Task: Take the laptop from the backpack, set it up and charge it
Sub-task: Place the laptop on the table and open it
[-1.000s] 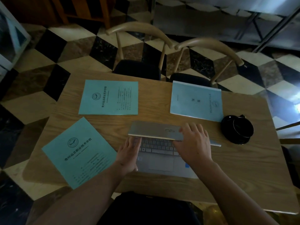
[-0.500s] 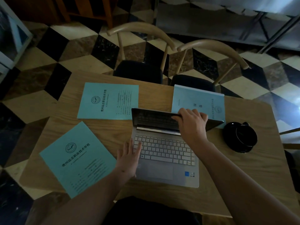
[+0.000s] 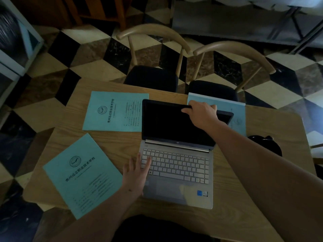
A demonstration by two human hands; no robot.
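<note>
A silver laptop (image 3: 176,165) stands open on the wooden table (image 3: 244,198), its black screen dark and tilted back. My right hand (image 3: 201,116) grips the top edge of the lid near its right corner, fingers curled over it. My left hand (image 3: 136,173) lies flat with straight fingers on the left side of the keyboard deck, holding the base down. No backpack or charger shows in the head view.
Three teal booklets lie around the laptop: one at front left (image 3: 82,175), one at back left (image 3: 115,111), one at back right (image 3: 234,112) partly under the lid. A black object (image 3: 267,145) sits right of the laptop. Two wooden chairs (image 3: 152,77) stand beyond the table.
My right hand has swung the lid from nearly closed to well past upright, so the dark screen now faces me. My left hand stayed pressed on the keyboard deck.
</note>
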